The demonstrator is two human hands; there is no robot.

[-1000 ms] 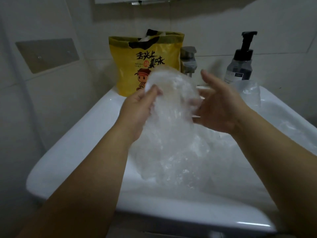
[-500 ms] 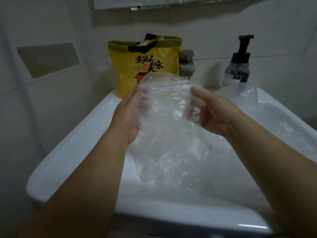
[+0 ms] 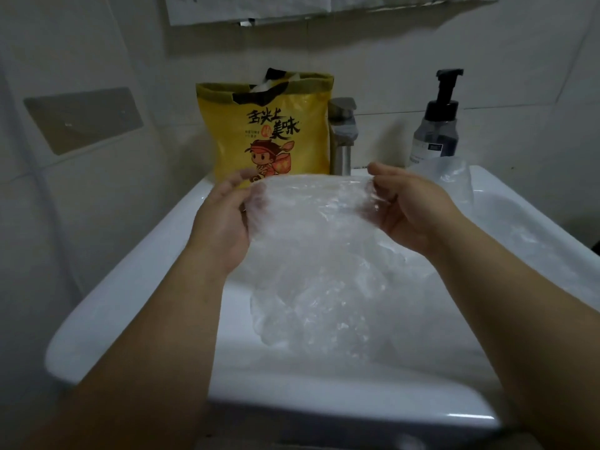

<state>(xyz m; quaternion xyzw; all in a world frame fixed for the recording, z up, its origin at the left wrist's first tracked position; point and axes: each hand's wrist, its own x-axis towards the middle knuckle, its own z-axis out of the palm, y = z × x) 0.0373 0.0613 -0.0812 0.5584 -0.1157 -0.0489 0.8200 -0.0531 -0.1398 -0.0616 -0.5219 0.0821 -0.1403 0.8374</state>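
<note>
A clear crinkled plastic bag (image 3: 318,254) hangs over the white sink (image 3: 136,287). My left hand (image 3: 224,219) grips the bag's upper left edge and my right hand (image 3: 412,209) pinches its upper right edge. Between them the top edge is stretched out wide. The bag's lower part droops into the basin. My fingertips show faintly through the film.
A yellow printed snack bag (image 3: 269,131) stands on the sink's back rim, beside a metal tap (image 3: 342,134). A dark pump bottle (image 3: 436,125) stands at the back right, with more clear plastic (image 3: 454,177) in front of it. Tiled walls close in left and behind.
My hands have moved apart and spread the bag's top edge wide; a second ago they were close together around a bunched bag. My right hand now pinches the edge.
</note>
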